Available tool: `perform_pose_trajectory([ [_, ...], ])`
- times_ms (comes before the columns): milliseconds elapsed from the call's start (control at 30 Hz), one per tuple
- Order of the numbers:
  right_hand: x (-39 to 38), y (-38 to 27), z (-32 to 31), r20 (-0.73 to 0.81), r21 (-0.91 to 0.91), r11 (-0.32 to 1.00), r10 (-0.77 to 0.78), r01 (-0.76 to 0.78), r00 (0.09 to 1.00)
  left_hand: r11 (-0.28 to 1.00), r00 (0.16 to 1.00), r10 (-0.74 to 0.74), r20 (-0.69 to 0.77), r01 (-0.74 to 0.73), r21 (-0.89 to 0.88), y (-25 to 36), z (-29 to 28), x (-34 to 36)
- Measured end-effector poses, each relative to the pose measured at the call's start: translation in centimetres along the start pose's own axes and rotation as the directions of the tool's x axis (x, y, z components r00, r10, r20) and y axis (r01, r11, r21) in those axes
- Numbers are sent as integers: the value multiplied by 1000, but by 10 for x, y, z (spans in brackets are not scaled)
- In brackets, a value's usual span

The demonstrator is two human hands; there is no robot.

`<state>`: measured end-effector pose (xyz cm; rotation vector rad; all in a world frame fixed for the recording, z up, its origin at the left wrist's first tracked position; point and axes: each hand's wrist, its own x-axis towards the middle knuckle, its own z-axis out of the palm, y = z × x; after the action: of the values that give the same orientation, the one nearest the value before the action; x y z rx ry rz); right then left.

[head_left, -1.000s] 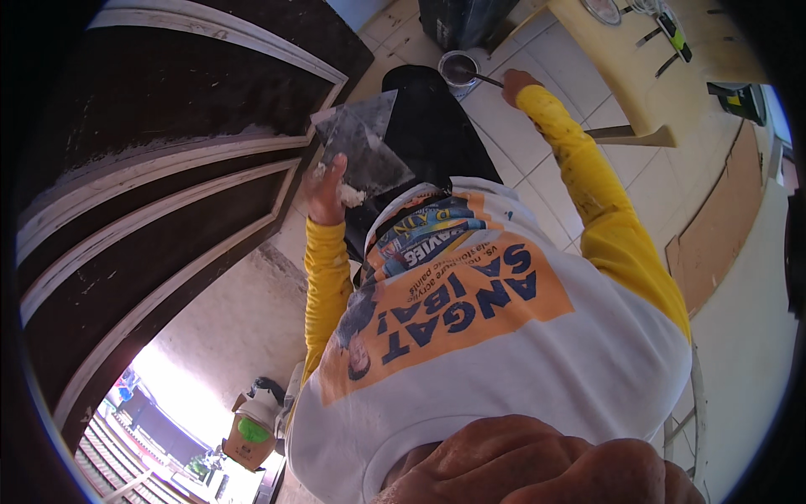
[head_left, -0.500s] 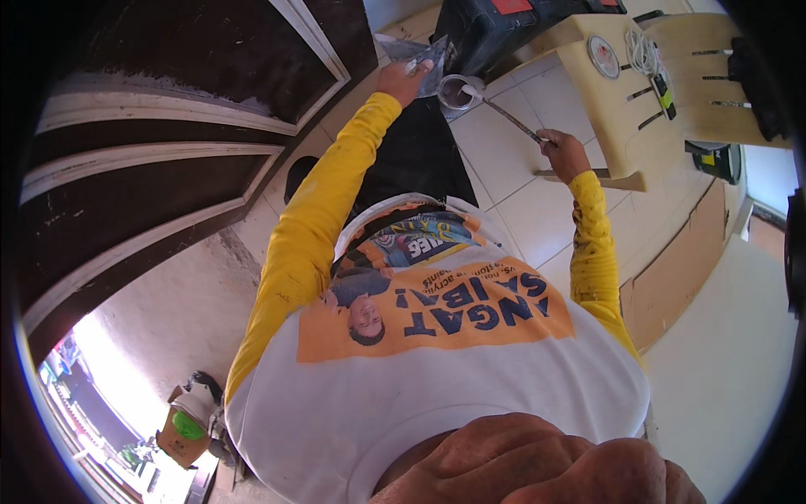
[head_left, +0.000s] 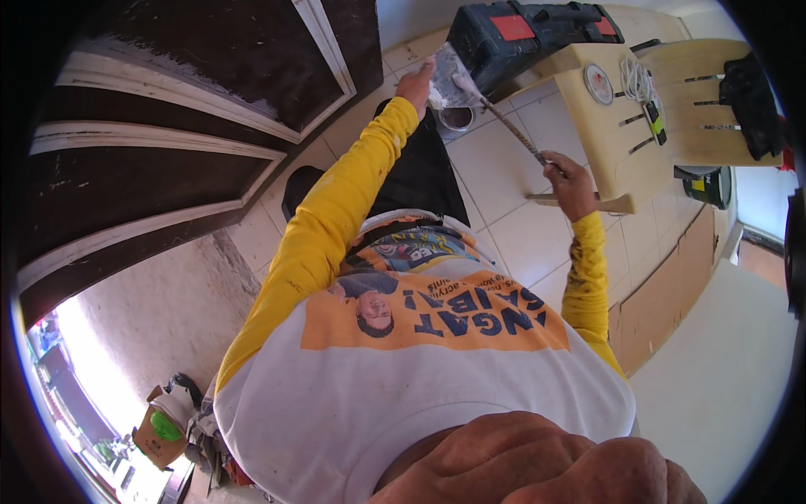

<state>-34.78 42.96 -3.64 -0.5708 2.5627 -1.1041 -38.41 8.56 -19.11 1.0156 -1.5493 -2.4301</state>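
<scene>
My left hand (head_left: 414, 86) grips the edge of a thin grey metal plate (head_left: 447, 67) smeared with whitish paste, held out at the far middle. My right hand (head_left: 571, 186) is closed round the near end of a long thin stick (head_left: 518, 134). The stick's paste-coated far end meets the plate's right side; whether it presses on the surface is hard to tell. Just below the plate, on the tiled floor, stands an open can (head_left: 457, 119) with greyish contents, partly covered by the plate.
A dark door with pale trim (head_left: 210, 101) rises at my left. Beyond the plate sits a black toolbox (head_left: 512, 42). At the right is a beige plastic chair (head_left: 604, 143) carrying a round lid (head_left: 599, 84) and a white cord (head_left: 636, 80). Cardboard (head_left: 663, 269) lines the right wall.
The stick's coated end has risen from the can to the plate. My left hand has shifted slightly right with the plate, which now overlaps the can's far side. The view has tilted slightly.
</scene>
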Motion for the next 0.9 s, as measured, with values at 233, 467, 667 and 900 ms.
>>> perform_pose_trajectory([
  [233, 2, 28, 49, 41, -347, 932, -98, 106, 994, 966, 999, 32, -27, -38, -257, 20, -1, -30],
  [467, 4, 10, 38, 250, 122, 943, 272, -309, 929, 957, 993, 93, -69, -108, -269, 5, -16, -6],
  [667, 0, 14, 40, -95, -346, 937, -95, 57, 991, 911, 1000, 15, 24, -3, -412, 26, -9, -28],
  [900, -2, -26, 26, -371, -374, 926, -197, 48, 907, 908, 993, 16, 115, 33, -417, 24, -1, -38],
])
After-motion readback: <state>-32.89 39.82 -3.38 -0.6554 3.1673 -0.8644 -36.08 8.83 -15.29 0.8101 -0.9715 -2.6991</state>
